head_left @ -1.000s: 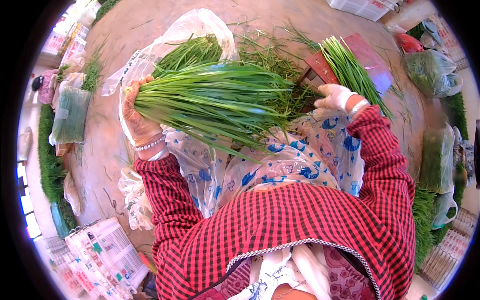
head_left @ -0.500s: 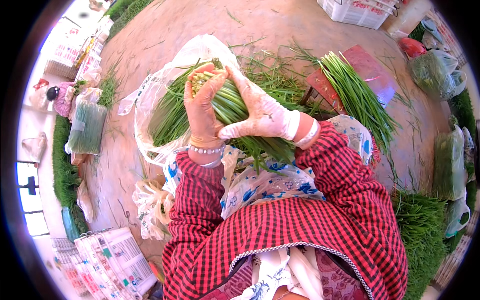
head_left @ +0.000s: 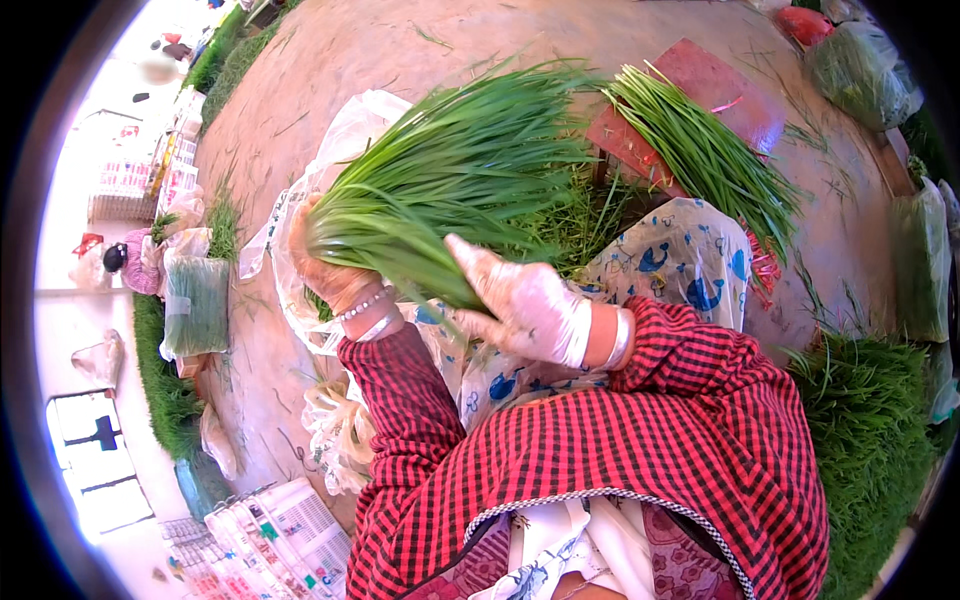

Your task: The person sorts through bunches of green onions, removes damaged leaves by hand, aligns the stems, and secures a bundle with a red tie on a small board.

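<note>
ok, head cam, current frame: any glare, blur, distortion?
Head view: window at left blown out; head view: green bunch smeared near the left hand, right hand softest at the thumb; head view: bluish sheen on the small red table; head view: fisheye bending, black corners.

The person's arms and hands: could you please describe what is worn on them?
The sleeves are checked red and black. The right hand wears a thin, whitish, smudged glove, with a white band near the cuff. The left hand seems to wear a thin glove too, though it is blurred; its wrist carries a pale beaded bracelet and another white band.
</note>
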